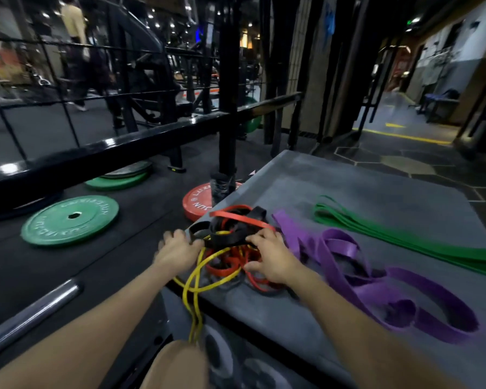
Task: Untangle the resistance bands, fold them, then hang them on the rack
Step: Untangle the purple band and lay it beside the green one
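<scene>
My left hand [177, 248] has its fingers curled round a black band [230, 234] at the left edge of the tangle, and my right hand [270, 258] pinches into the same knot of black, red band [236, 217] and yellow band [197, 287], at the centre of the frame on the near left corner of the grey worktop [362, 189]. The yellow band trails off the worktop edge toward the bottom centre. Right of the knot lies a loose purple band [376, 287], and beyond it, at the right edge, a folded green band [404, 237]; green weight plates [68, 220] lie on the floor at left.
</scene>
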Demonstrator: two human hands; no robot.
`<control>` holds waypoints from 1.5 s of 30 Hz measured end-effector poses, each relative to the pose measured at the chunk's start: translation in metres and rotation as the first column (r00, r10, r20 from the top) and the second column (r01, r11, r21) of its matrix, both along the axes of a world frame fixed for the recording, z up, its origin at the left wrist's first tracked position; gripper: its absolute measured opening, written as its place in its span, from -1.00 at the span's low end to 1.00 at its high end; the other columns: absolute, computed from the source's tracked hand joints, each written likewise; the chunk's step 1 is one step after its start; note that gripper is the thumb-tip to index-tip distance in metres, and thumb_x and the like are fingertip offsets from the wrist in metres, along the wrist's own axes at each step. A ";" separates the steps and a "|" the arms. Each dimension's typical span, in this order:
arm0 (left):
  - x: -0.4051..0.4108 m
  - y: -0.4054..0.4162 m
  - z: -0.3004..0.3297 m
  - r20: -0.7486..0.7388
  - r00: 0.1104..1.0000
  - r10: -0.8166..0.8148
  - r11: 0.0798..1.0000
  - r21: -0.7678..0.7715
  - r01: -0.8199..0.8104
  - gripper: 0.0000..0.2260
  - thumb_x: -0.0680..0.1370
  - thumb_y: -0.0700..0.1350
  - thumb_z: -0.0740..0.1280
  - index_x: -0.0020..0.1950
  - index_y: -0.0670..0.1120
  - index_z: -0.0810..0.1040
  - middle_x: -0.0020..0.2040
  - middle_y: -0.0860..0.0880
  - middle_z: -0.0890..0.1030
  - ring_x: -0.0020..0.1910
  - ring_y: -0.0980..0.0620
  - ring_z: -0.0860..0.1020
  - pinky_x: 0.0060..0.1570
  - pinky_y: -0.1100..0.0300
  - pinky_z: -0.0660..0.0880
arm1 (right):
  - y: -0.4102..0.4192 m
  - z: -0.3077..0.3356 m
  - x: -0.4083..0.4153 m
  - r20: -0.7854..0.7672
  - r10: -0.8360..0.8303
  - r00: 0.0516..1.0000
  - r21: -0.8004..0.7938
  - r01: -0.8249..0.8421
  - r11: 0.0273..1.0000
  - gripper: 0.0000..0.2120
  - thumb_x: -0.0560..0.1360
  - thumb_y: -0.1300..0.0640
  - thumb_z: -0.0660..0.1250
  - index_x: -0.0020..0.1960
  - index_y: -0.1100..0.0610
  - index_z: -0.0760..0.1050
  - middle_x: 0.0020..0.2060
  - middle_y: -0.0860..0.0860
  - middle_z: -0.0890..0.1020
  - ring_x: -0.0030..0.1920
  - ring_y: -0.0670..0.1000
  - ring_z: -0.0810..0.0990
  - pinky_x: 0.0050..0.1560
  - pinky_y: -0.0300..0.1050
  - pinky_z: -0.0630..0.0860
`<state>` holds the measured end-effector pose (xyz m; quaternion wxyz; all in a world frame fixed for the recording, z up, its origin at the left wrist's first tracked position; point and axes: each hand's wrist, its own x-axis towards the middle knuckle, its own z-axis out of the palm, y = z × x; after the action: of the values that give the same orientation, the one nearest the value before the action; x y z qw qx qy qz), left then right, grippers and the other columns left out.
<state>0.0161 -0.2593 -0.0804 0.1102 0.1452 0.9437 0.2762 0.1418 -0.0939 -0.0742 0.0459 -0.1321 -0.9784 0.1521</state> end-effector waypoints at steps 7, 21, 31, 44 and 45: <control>0.009 -0.015 -0.026 0.014 0.965 -0.261 0.944 -0.203 0.259 -0.60 0.38 0.08 0.43 -0.41 -0.09 0.28 -0.39 0.01 0.34 -0.33 0.09 0.36 -0.36 0.20 0.31 | 0.000 -0.006 0.003 0.015 -0.049 0.999 0.024 0.049 0.999 -0.39 0.42 0.06 0.41 0.41 0.09 0.29 0.32 0.08 0.30 0.32 0.13 0.24 0.40 -0.10 0.18; -0.025 0.065 0.061 -0.042 0.981 -0.187 0.833 0.522 0.181 -0.81 0.42 -0.27 0.42 -0.34 -0.07 0.52 -0.27 -0.18 0.60 -0.23 -0.12 0.59 -0.06 0.04 0.56 | 0.019 0.010 0.000 -0.197 -0.057 0.979 -0.086 0.040 0.995 -0.51 0.42 0.00 0.41 0.29 0.11 0.43 0.23 0.06 0.38 0.26 0.08 0.29 0.30 -0.18 0.18; -0.017 0.147 0.076 0.001 0.966 -0.257 0.544 0.826 0.144 -0.94 0.50 -0.23 0.37 -0.14 -0.11 0.52 -0.28 -0.05 0.56 -0.24 -0.05 0.55 -0.11 -0.04 0.55 | 0.041 0.016 -0.016 -0.255 -0.102 0.961 -0.163 0.062 0.985 -0.80 0.49 0.06 0.33 -0.03 0.19 0.44 0.02 0.11 0.43 0.12 0.14 0.38 0.16 -0.07 0.30; -0.032 0.172 0.099 0.073 0.951 -0.300 0.370 0.928 0.046 -0.83 0.53 -0.36 0.27 -0.17 -0.11 0.47 -0.23 -0.05 0.50 -0.17 -0.01 0.49 0.02 0.08 0.48 | 0.057 0.010 -0.032 -0.290 -0.181 0.940 -0.189 0.129 0.974 -0.73 0.47 0.09 0.33 0.12 0.20 0.48 0.11 0.13 0.43 0.17 0.18 0.43 0.22 0.01 0.39; -0.031 0.165 0.083 0.114 0.952 -0.284 0.370 0.929 -0.001 -0.83 0.52 -0.37 0.27 -0.18 -0.11 0.47 -0.23 -0.07 0.50 -0.17 -0.03 0.49 0.00 0.07 0.48 | 0.056 0.006 -0.031 -0.269 -0.178 0.947 -0.180 0.132 0.975 -0.74 0.47 0.12 0.33 0.11 0.21 0.48 0.10 0.13 0.43 0.17 0.18 0.43 0.22 0.00 0.38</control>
<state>-0.0152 -0.0943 0.0028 0.1548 0.2261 0.5914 0.7584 0.1113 -0.0380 -0.0678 0.1865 -0.1887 -0.9329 0.2433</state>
